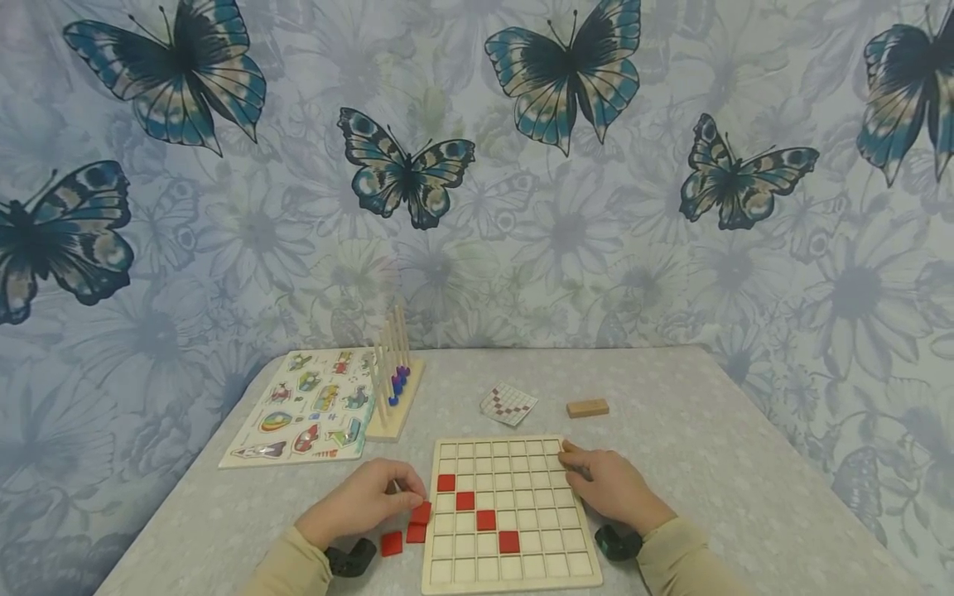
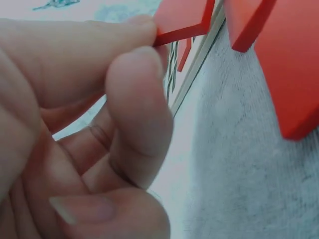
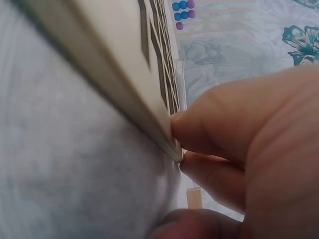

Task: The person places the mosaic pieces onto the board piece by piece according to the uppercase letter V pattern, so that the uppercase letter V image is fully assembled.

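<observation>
In the head view a wooden grid board (image 1: 522, 584) lies on the table, with several red square tiles (image 1: 486, 520) set diagonally in its cells. My left hand (image 1: 368, 501) pinches another red tile (image 2: 185, 19) between thumb and fingertip beside the board's left edge. Two loose red tiles (image 1: 391, 544) lie near that hand, one partly under the held tile in this view. At the board's far right corner, my right hand (image 1: 611, 488) grips the rim; the right wrist view shows one fingertip (image 3: 180, 124) on the top face and another at the corner.
Beyond the board lie a small pattern card (image 1: 509, 403) and a wooden block (image 1: 587, 408). To the back left are a picture puzzle board (image 1: 298, 434) and a stand of upright pegs (image 1: 387, 426) with blue and purple beads. A patterned wall rises behind the table.
</observation>
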Demonstrator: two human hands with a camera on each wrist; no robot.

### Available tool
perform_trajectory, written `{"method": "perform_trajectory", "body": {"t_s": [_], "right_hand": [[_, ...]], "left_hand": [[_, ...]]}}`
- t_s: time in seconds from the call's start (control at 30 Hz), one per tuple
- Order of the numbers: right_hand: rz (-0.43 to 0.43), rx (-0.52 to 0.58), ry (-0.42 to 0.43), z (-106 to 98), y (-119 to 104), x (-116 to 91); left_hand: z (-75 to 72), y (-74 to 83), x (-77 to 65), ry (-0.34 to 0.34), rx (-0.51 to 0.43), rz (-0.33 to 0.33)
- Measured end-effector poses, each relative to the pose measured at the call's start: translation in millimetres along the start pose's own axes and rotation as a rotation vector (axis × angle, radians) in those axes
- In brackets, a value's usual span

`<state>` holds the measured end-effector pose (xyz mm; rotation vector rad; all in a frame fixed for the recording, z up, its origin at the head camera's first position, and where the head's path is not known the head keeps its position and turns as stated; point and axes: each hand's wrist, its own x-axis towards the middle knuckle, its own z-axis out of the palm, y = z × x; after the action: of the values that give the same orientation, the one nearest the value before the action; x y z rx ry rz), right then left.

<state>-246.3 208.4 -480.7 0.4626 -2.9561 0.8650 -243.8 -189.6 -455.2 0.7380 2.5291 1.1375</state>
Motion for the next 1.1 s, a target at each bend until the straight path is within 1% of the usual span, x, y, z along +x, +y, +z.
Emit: {"method": "perform_trajectory", "body": {"t_s": [0.13, 0.27, 0.37, 0.5, 0.73, 0.93, 1.03, 1.1], "right_hand": [[0.005, -0.002, -0.004, 1, 1, 1], [0.011, 0.001, -0.006, 0, 1, 1], [0.009, 0.002, -0.007, 1, 0, 1], [0.003, 0.004, -0.005, 1, 0, 2], [0.003, 0.002, -0.007, 1, -1, 2], [0.014, -0.014, 0.007, 1, 0, 2], [0.014, -0.007, 0.013, 2, -1, 2], [0.003, -0.001, 0.01, 3, -2, 2]], "left_hand": [[1.9, 1.5, 0.7, 0.035, 0.001, 0.027], [10.3, 7.4, 4.3, 0.052, -0.064, 0.042], [21.1, 15.5, 7.8, 0.048, -0.106, 0.053], [35.8, 34.6, 14.3, 0.064, -0.125, 0.054], [53.9, 66.0, 32.0, 0.118, -0.049, 0.041], [73.7, 95.1, 46.4, 0.16, 0.025, 0.0], [85.5, 101.1, 52.7, 0.173, 0.026, -0.015], [92.8, 99.4, 55.6, 0.176, 0.02, -0.02]]}}
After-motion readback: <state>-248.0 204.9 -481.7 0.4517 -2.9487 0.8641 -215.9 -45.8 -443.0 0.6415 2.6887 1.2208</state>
